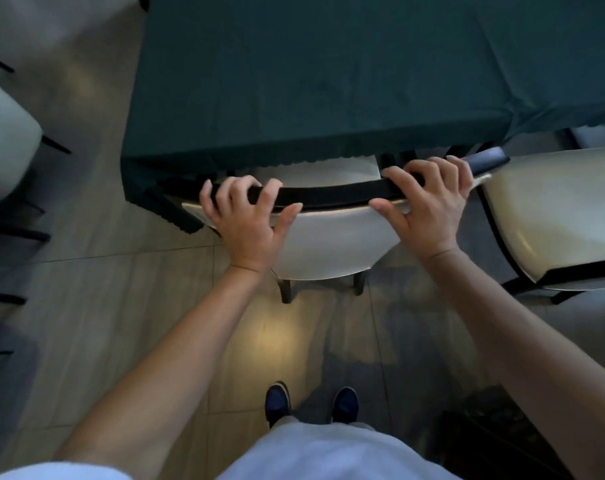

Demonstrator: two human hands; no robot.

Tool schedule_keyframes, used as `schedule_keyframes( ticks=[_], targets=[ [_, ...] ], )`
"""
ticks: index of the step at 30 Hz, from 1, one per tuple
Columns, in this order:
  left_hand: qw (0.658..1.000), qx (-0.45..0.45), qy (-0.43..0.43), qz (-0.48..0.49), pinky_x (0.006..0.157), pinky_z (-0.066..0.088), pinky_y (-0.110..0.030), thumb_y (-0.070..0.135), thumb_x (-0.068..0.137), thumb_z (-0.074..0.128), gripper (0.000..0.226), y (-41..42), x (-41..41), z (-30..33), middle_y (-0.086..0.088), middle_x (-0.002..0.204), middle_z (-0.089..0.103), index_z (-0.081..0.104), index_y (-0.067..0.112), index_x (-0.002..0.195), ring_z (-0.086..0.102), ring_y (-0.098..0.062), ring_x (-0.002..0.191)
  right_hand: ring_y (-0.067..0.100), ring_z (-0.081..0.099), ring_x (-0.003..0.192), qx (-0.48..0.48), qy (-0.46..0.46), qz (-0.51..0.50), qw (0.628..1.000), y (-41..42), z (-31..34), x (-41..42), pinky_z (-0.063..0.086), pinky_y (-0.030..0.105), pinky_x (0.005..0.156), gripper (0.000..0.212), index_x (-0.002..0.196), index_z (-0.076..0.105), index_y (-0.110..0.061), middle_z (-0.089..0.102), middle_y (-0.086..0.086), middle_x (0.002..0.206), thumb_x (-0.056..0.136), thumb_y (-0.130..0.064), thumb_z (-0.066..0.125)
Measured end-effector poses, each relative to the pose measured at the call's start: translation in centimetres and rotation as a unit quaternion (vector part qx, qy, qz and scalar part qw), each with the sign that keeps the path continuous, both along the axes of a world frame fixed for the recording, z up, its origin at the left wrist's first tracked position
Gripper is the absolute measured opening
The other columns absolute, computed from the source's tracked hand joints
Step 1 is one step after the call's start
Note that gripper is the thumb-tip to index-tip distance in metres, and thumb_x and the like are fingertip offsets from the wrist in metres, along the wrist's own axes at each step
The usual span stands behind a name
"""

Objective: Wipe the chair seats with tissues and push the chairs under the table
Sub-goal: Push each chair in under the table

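A tiled floor (121,306) surrounds the worktop (328,81), draped in dark green cloth. The chair (328,244) faces the worktop, seat tucked mostly beneath its near edge, top rail running left to right. The left hand (242,216) and right hand (429,202) both grasp that rail.

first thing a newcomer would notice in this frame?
Both hands on the black top rail of the cream chair at centre: left hand and right hand, fingers curled over it. The chair's seat is largely tucked under the table's dark green tablecloth, which fills the upper frame. A second cream chair stands at right, pulled out from the table.
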State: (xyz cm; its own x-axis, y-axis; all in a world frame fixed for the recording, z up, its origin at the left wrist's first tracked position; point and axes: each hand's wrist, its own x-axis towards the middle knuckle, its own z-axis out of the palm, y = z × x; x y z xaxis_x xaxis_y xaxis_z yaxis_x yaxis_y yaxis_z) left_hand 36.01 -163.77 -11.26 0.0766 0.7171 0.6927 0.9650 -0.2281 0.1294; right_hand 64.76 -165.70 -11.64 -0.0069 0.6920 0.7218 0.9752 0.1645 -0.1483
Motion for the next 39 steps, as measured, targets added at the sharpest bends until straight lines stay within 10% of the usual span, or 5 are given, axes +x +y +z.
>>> schedule_keyframes(
  ticks=[39],
  targets=[
    [1.000, 0.026, -0.001, 0.004, 0.115, 0.029, -0.057, 0.061, 0.102, 0.039, 0.048, 7.4, 2.4, -1.1, -0.010, 0.109, 0.063, 0.067, 0.025, 0.114, 0.052, -0.028, 0.116, 0.030, 0.059, 0.107, 0.064, 0.002, 0.021, 0.998, 9.2, -1.0, 2.7, 0.040, 0.054, 0.109, 0.054, 0.109, 0.072, -0.024, 0.064, 0.006, 0.101, 0.093, -0.073, 0.057]
  ],
)
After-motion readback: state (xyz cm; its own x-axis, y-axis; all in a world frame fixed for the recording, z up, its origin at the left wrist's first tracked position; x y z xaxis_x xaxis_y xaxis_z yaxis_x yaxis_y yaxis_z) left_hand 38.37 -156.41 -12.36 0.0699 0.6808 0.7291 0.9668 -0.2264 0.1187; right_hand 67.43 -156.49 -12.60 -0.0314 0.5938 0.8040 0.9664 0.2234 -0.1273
